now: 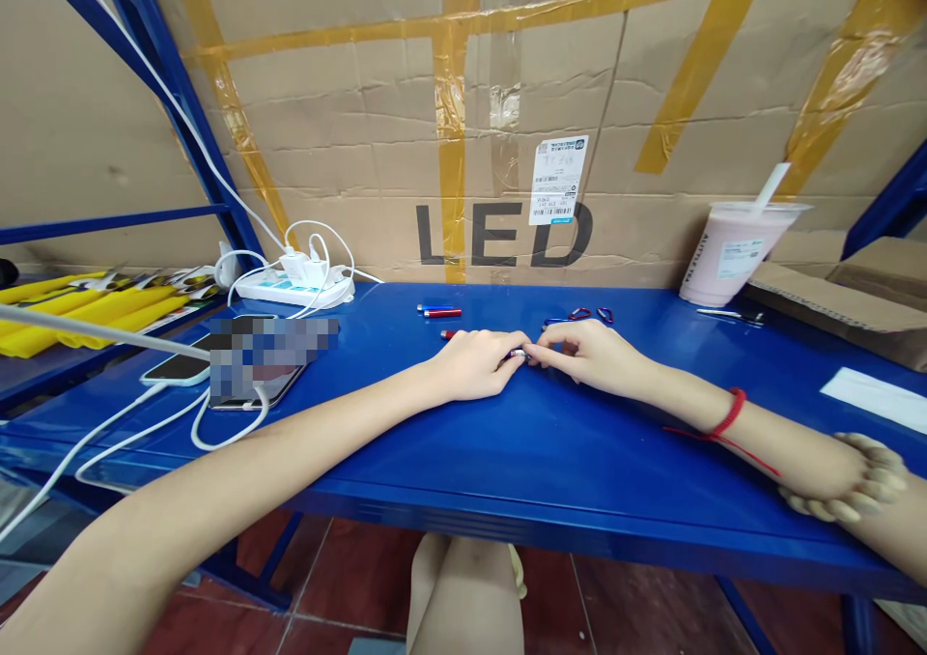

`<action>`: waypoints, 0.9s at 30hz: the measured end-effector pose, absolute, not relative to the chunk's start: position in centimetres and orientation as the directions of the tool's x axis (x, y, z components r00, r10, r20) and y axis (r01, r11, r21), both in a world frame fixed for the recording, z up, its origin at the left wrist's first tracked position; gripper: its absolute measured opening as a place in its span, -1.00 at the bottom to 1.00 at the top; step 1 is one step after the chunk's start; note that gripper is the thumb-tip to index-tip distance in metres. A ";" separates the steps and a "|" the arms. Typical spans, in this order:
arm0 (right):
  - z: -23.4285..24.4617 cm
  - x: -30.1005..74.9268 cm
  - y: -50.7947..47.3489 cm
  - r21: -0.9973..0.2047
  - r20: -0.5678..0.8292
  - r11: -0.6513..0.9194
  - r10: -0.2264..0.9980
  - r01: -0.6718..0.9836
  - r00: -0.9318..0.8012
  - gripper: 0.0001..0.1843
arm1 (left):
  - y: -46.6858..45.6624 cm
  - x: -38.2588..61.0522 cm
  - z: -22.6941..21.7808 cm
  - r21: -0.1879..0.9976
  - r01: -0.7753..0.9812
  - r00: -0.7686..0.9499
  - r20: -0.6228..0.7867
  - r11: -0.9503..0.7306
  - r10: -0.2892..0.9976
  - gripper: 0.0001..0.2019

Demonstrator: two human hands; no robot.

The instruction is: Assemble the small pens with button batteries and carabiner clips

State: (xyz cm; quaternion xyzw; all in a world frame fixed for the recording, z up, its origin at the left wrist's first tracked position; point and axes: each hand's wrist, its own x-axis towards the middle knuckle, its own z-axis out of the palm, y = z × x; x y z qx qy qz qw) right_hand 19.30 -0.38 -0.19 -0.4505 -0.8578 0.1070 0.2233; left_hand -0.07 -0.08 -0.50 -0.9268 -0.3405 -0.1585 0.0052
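Above the blue table (pixel 463 452), my left hand (pixel 478 365) is closed, palm down, around a small red-and-silver tube (pixel 518 353) that is mostly hidden by the fingers. The fingertips of my right hand (pixel 594 354) are pinched together at the tube's silver end. Just beyond my left hand lie a blue tube (pixel 435 307) and a red tube (pixel 443 314). Part of another red piece (pixel 447 334) shows beside its knuckles. Past my right hand are a red carabiner (pixel 579 313) and a blue carabiner (pixel 604 315), with a blue piece partly covered by the fingers.
Two phones with white cables lie left, one phone (pixel 181 363) nearer the edge. A power strip (pixel 296 283) stands behind them. Yellow-wrapped items (pixel 108 317) lie far left. A pink drink cup (pixel 735 254) and an open carton (pixel 840 307) stand right. A large cardboard wall (pixel 348 153) closes the back.
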 end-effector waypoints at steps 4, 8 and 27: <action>-0.2 19.2 -0.4 -0.389 0.294 0.576 0.817 0.719 -0.496 -0.55 | -0.2 -0.1 -0.4 0.097 0.644 0.712 0.284 -0.758 0.642 -0.74; -0.3 19.2 -0.3 -0.393 0.306 0.585 0.811 0.710 -0.499 -0.54 | -0.2 -0.1 -0.4 0.095 0.652 0.710 0.273 -0.752 0.650 -0.74; -0.3 19.3 -0.4 -0.412 0.303 0.585 0.811 0.699 -0.500 -0.55 | 0.0 -0.2 -0.6 0.094 0.632 0.720 0.295 -0.769 0.628 -0.75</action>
